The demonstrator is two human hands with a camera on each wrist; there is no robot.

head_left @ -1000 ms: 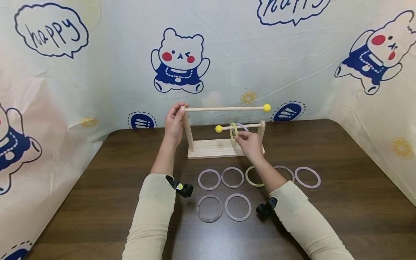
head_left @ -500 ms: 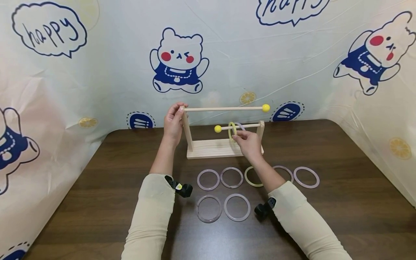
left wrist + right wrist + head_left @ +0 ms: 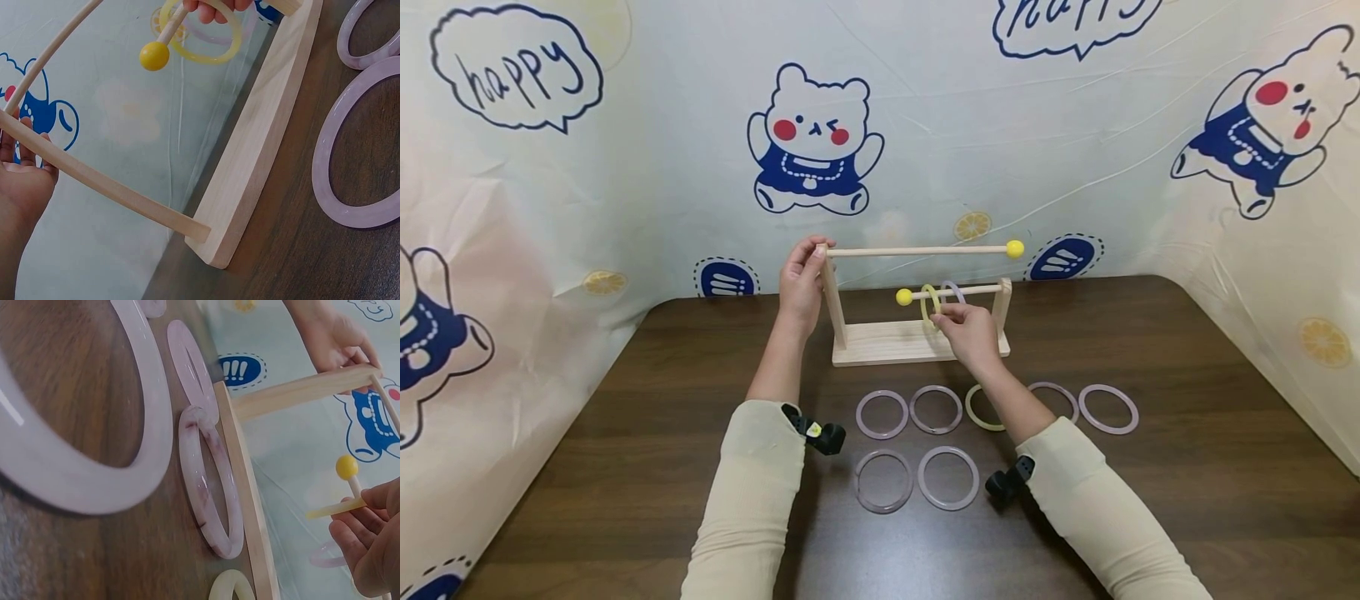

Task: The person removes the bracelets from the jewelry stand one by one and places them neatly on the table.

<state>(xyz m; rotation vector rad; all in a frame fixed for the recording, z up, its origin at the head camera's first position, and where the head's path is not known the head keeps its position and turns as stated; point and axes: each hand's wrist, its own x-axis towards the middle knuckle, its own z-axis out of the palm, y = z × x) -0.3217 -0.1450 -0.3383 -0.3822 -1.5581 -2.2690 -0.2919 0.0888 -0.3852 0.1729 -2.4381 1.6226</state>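
A wooden bangle stand [image 3: 891, 343] has two horizontal rods, each tipped with a yellow ball. My left hand [image 3: 802, 287] grips the top of the stand's tall left post, where the upper rod [image 3: 917, 251] begins. Around the lower rod hang a yellow bangle [image 3: 206, 60] and, further from the ball [image 3: 904, 297], a pale purple bangle [image 3: 953, 286]. Thumb and fingers of my right hand [image 3: 973, 335] pinch the yellow bangle at its near side, as the right wrist view also shows. Nothing hangs on the upper rod.
Several pale purple bangles lie on the brown table [image 3: 625, 467] in two rows before the stand, among them one at the right end [image 3: 1108, 409] and one in front [image 3: 948, 478]. A yellow-green bangle [image 3: 976, 416] lies partly under my right forearm. A patterned cloth [image 3: 925, 125] hangs behind.
My right hand has moved the yellow bangle a little leftward along the lower rod, toward its ball, widening the gap to the purple bangle. The left hand stays on the post.
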